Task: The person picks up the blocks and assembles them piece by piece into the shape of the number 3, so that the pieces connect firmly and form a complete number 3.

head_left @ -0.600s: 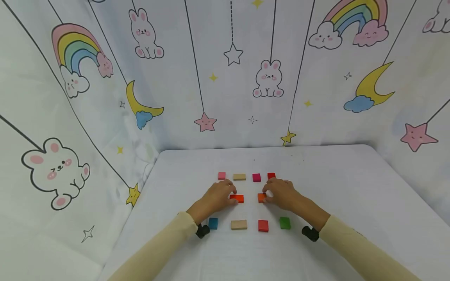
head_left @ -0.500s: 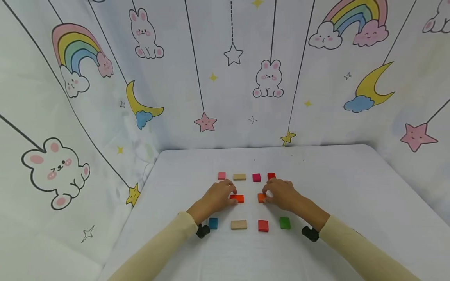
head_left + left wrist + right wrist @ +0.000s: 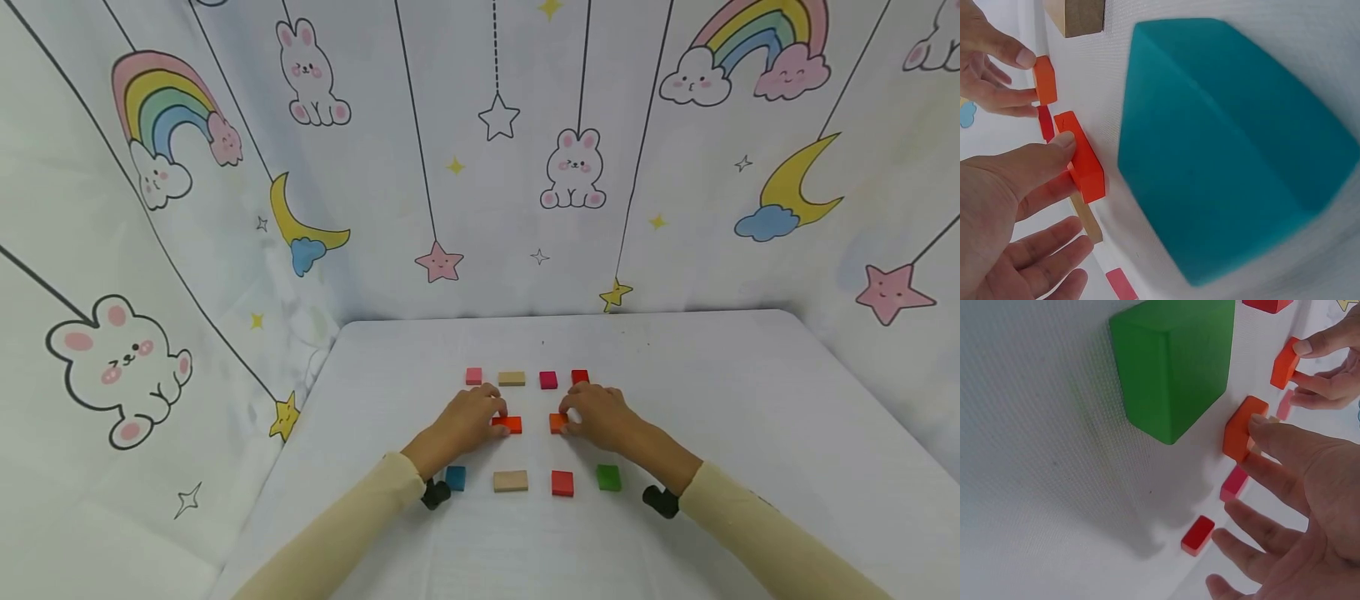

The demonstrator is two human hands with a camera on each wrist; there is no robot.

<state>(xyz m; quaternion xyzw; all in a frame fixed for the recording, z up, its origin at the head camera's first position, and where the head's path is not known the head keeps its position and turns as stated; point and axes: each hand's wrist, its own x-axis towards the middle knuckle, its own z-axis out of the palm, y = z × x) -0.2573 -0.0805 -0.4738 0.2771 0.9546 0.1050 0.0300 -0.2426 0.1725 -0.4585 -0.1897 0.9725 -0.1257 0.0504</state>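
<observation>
Between its thumb and index finger, my left hand [image 3: 465, 417] pinches a red-orange rectangular block [image 3: 513, 425] lying in the middle of the table; the left wrist view shows the grip on this block [image 3: 1086, 165] closely. Across a small gap, my right hand [image 3: 606, 414] pinches a shorter orange block [image 3: 557, 423] by thumb and index finger. The other fingers of both hands are spread loosely. In the right wrist view, a green block [image 3: 1175, 369] stands near the camera, beside the pinched orange block [image 3: 1239, 432]. A blue block [image 3: 1222, 150] fills much of the left wrist view.
Nearer the body lie the blue block [image 3: 455, 478], a tan block [image 3: 511, 481], a red block [image 3: 562, 483] and the green block [image 3: 609, 477]. Behind the hands are pink [image 3: 474, 377], tan [image 3: 512, 378], magenta [image 3: 548, 380] and red [image 3: 580, 377] blocks. A white cloth covers the table [image 3: 750, 400].
</observation>
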